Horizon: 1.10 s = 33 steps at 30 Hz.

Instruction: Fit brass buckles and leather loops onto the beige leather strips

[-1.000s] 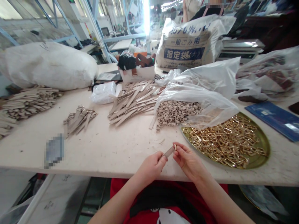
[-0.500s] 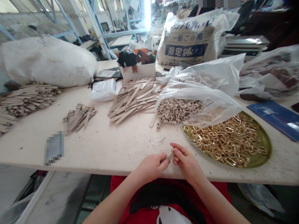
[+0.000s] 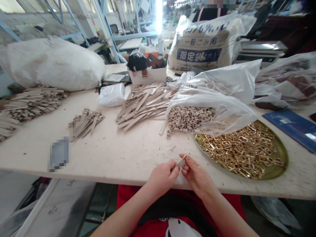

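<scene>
Near the table's front edge, my left hand (image 3: 164, 175) is closed on one end of a short beige strap (image 3: 181, 162). My right hand (image 3: 199, 177) pinches the strap's other end, where a bit of gold metal shows between thumb and fingers; its exact shape is hidden. Just right of my hands lies an oval tray (image 3: 283, 164) heaped with gold buckles (image 3: 239, 151). Beyond them, beige strap loops (image 3: 186, 119) spill from a clear plastic bag (image 3: 222, 98). Loose beige straps (image 3: 140, 107) form a pile at the middle of the table.
A smaller bundle of straps with metal ends (image 3: 86, 122) lies on the left, and a large stack of straps (image 3: 37, 102) farther left. Behind stand a white sack (image 3: 54, 65), a box (image 3: 148, 76) and a big printed bag (image 3: 199, 46). A blue folder (image 3: 291, 126) lies right.
My right fingers have shifted slightly on the strap's end, and more of the strap shows between my hands. The whole view has moved a little; the piles are unchanged.
</scene>
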Each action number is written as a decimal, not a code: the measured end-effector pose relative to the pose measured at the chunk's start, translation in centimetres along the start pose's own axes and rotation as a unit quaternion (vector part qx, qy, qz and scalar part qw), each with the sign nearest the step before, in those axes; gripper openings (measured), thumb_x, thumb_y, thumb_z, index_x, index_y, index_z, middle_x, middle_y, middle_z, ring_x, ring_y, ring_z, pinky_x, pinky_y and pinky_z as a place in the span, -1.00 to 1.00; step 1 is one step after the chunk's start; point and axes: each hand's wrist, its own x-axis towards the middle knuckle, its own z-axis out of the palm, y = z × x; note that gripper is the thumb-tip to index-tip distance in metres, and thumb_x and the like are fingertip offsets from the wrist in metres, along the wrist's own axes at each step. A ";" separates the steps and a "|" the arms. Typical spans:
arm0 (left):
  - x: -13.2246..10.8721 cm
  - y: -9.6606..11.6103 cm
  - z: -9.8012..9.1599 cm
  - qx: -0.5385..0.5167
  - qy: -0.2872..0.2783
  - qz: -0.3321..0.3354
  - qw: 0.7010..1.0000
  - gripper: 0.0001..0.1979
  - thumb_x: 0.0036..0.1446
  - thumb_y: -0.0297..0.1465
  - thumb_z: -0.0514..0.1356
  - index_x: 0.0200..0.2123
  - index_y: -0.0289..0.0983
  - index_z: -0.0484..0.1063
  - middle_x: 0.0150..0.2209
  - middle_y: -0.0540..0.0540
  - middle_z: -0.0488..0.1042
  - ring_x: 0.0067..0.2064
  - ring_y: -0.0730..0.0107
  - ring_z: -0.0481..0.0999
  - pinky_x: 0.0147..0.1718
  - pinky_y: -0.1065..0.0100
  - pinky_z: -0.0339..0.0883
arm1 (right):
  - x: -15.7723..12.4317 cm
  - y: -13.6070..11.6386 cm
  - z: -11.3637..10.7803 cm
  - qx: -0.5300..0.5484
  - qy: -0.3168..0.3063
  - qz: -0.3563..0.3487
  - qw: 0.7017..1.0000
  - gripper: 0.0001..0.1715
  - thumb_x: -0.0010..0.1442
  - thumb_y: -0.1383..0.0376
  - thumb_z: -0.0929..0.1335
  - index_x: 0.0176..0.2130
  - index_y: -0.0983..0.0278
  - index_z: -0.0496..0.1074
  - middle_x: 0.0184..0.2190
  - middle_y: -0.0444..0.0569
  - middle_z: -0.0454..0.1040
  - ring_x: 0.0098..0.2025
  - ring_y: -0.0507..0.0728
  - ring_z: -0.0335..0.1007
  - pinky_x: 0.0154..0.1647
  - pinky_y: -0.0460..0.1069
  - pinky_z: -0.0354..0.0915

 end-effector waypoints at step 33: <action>0.5 -0.1 0.1 -0.322 -0.066 -0.090 0.940 -0.86 0.12 -0.31 -0.03 -0.33 -0.28 0.13 -0.64 0.14 0.20 -0.67 0.64 0.09 -0.67 0.55 -0.03 | -1.3 -0.2 0.7 -0.320 -0.066 -0.134 0.935 -0.69 -0.05 0.07 0.36 -0.48 0.25 0.28 -0.62 -0.21 0.23 -0.56 -0.02 0.13 -0.50 -0.07 0.13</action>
